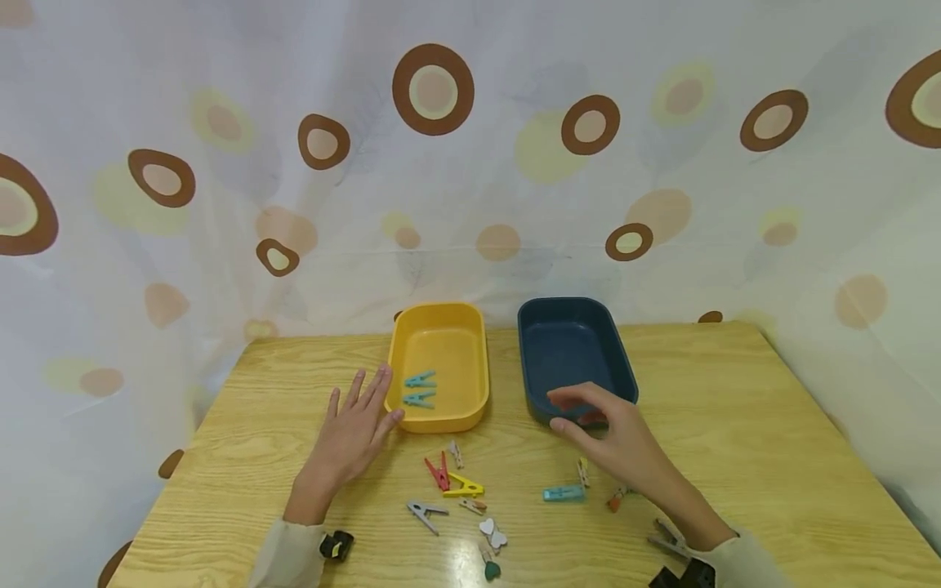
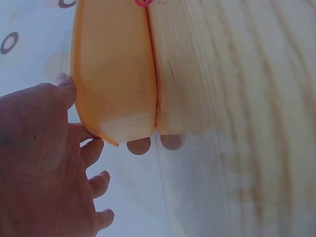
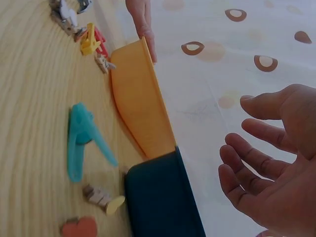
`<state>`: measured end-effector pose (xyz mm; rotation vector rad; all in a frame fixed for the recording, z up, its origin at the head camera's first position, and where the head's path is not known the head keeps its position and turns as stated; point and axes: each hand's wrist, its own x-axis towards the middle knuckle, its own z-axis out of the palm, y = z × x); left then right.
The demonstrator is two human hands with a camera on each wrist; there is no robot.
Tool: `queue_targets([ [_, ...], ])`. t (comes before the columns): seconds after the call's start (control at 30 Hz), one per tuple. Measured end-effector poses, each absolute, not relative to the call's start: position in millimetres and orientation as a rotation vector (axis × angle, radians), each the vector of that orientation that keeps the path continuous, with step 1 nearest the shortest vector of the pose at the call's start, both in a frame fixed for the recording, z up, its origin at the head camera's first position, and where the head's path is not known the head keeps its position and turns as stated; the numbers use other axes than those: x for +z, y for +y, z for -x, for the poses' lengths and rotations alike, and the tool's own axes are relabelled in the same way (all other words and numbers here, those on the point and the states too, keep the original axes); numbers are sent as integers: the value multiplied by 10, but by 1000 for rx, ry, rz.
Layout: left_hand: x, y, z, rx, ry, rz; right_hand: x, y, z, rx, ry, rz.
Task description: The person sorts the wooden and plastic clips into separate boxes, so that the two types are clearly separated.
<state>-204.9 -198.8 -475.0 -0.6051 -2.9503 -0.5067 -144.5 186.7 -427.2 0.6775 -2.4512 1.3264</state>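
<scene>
Fingertips of my left hand (image 1: 349, 437) touch the left rim of the yellow tray (image 1: 448, 347), the fingers straight and slightly spread. Two light-blue clothespins (image 1: 420, 398) lie inside that tray. My right hand (image 1: 621, 437) hovers over the near edge of the dark blue tray (image 1: 566, 351), fingers loosely bent with a gap to the thumb. Nothing sits between those fingers in the right wrist view. A teal clothespin (image 3: 79, 140) rests on the table below it, with a small wooden clip (image 3: 101, 197) and a red heart clip (image 3: 80, 227) close by.
In front of the yellow tray lie a red clothespin (image 1: 439, 474), a yellow one (image 1: 463, 487), a grey one (image 1: 426, 514) and small decorated clips (image 1: 492, 533). Another grey clothespin (image 1: 669, 539) lies by the right wrist. A patterned curtain (image 1: 500, 163) hangs behind the wooden table (image 1: 735, 425).
</scene>
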Motion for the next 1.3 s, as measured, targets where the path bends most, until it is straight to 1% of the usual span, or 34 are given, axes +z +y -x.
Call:
queue_targets([
  [0.33,-4755,-1925,2086,-494,-2946,613,-4324,2224,1205,1295,-2473,-559],
  [0.5,-4767,-1884,2093,-498,-2960,626,-4390,2385,1076,1283,-2495,-457],
  [0.73,-4757,-1874,2100,-484,-2962,611,-4535,2577,989,1237,-2524,-383],
  [1.0,-4736,-1888,2092,-495,-2949,624,-4692,2818,942,1182,-2566,-366],
  [1.3,-4740,-1965,2020,-506,-2950,601,-4890,2976,939,1180,-2605,-420],
])
